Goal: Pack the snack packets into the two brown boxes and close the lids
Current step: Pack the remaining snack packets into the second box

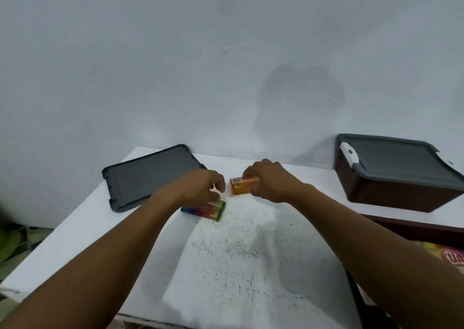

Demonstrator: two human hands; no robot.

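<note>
Forearms (113,253) were extended; an orange packet (239,187) was held by the right grip (268,180), the left grip (200,186) could not be judged. One box (391,194) was lidded, the open box (414,229) unfinished.

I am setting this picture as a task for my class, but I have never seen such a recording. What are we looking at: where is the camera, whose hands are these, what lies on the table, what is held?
There is no machine here. A person wears a camera on the head, so the one picture looks forward and down along both arms. The right hand grips an orange packet. The left hand is curled just over a colourful packet lying on the white table; whether it grips it is unclear. A grey lid lies loose at the far left. At the right stands a brown box with its lid on. At the lower right edge, a second box seems to hold packets.
</note>
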